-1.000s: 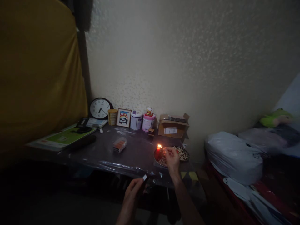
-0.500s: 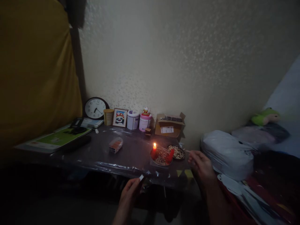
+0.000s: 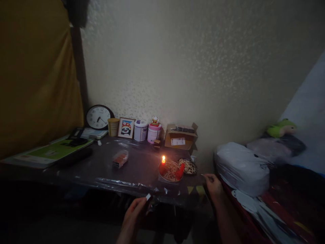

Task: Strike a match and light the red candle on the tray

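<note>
My left hand pinches a small white piece in front of the table's near edge. At the table's right end, my right hand is closed on a thin stick, held by its fingertips. Between and beyond the hands, a round dish holds a reddish-brown filling, with a lit red candle at its left and an unlit red piece at its right. Just behind it sits a dark plate of pale sticks.
Along the wall stand a clock, a yellow cup, a panda picture, two tubs and a cardboard box. A clear package lies on the table. White bags are piled at right.
The view has shifted slightly, so the scene sits further left. My right hand is lower and a little further from the plate of sticks. Both hands keep their grips.
</note>
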`<state>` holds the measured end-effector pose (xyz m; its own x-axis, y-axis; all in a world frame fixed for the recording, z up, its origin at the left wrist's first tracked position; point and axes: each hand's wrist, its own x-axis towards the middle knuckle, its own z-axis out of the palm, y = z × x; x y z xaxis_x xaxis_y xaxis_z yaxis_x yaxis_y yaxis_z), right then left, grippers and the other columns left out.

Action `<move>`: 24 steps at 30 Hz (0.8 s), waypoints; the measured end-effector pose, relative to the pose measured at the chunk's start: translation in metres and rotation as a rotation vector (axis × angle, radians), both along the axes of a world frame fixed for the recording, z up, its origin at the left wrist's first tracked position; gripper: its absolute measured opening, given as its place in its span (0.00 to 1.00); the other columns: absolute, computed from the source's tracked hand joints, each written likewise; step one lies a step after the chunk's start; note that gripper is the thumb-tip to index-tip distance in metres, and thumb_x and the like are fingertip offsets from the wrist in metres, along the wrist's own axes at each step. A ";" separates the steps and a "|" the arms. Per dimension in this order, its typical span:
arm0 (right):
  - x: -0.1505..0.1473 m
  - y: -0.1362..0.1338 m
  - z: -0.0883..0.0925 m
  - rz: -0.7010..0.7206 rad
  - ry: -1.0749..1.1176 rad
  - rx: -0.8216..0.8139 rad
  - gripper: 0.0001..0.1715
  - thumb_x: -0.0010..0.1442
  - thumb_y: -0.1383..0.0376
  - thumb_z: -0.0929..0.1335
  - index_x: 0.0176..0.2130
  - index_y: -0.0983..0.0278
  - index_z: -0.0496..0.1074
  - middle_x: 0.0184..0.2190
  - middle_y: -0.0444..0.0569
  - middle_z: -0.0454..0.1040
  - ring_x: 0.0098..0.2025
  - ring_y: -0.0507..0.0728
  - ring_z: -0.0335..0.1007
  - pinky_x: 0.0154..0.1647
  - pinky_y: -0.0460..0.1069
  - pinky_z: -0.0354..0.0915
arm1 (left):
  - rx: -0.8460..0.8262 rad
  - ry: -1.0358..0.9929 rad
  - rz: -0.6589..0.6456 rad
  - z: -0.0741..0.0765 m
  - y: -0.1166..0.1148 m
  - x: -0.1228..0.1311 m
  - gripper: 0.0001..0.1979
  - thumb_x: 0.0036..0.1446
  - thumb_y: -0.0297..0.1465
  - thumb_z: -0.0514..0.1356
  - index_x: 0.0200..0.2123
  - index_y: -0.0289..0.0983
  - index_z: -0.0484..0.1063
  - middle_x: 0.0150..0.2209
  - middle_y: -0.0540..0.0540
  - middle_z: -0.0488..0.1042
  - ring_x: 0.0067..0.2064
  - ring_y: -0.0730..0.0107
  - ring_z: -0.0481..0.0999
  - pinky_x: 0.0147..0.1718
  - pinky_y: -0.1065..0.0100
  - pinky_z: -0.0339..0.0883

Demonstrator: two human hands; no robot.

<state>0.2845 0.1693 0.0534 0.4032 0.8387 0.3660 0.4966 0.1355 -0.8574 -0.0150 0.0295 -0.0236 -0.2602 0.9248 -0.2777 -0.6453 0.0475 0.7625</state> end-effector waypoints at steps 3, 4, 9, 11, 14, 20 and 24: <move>0.002 0.014 -0.008 -0.060 -0.075 -0.027 0.11 0.41 0.57 0.66 0.24 0.62 0.69 0.24 0.50 0.73 0.29 0.59 0.68 0.29 0.49 0.60 | -0.010 -0.025 -0.041 -0.002 0.000 -0.001 0.21 0.32 0.45 0.68 0.26 0.35 0.73 0.22 0.50 0.74 0.26 0.71 0.71 0.28 0.71 0.62; 0.001 0.018 -0.009 -0.064 -0.101 -0.033 0.11 0.42 0.57 0.65 0.24 0.62 0.69 0.24 0.51 0.74 0.29 0.59 0.69 0.29 0.49 0.60 | -0.010 -0.018 -0.045 -0.002 0.000 -0.001 0.21 0.33 0.45 0.68 0.26 0.35 0.73 0.22 0.50 0.74 0.27 0.71 0.71 0.29 0.71 0.62; -0.009 0.042 -0.012 -0.058 -0.237 -0.048 0.10 0.46 0.60 0.63 0.26 0.63 0.69 0.27 0.50 0.74 0.31 0.58 0.70 0.31 0.48 0.60 | 0.000 0.025 -0.026 -0.002 -0.002 -0.001 0.19 0.36 0.45 0.67 0.27 0.36 0.74 0.26 0.47 0.76 0.32 0.66 0.73 0.33 0.68 0.63; -0.013 0.052 -0.014 -0.064 -0.293 -0.046 0.08 0.47 0.62 0.62 0.26 0.63 0.69 0.27 0.50 0.74 0.32 0.58 0.69 0.32 0.48 0.60 | -0.009 0.021 -0.034 -0.003 -0.001 -0.001 0.20 0.36 0.46 0.67 0.26 0.36 0.73 0.26 0.47 0.76 0.33 0.64 0.73 0.33 0.68 0.63; -0.017 0.066 -0.017 -0.065 -0.369 -0.038 0.07 0.50 0.65 0.62 0.26 0.64 0.68 0.28 0.51 0.73 0.33 0.57 0.68 0.34 0.47 0.59 | -0.022 0.009 -0.047 -0.004 0.000 -0.002 0.20 0.36 0.45 0.67 0.27 0.36 0.73 0.28 0.46 0.76 0.35 0.63 0.73 0.34 0.67 0.63; -0.020 0.074 -0.017 -0.088 -0.443 -0.027 0.03 0.48 0.68 0.64 0.26 0.64 0.67 0.28 0.50 0.70 0.33 0.56 0.66 0.34 0.47 0.57 | -0.039 0.045 -0.108 0.007 -0.004 -0.008 0.21 0.34 0.46 0.67 0.28 0.36 0.74 0.29 0.45 0.77 0.36 0.63 0.73 0.36 0.67 0.64; -0.019 0.049 -0.011 -0.057 -0.441 0.037 0.08 0.51 0.61 0.64 0.28 0.63 0.68 0.29 0.50 0.70 0.34 0.57 0.66 0.35 0.48 0.60 | -0.041 -0.004 -0.134 0.011 -0.008 -0.011 0.20 0.35 0.44 0.68 0.28 0.36 0.74 0.31 0.45 0.77 0.39 0.61 0.74 0.38 0.66 0.64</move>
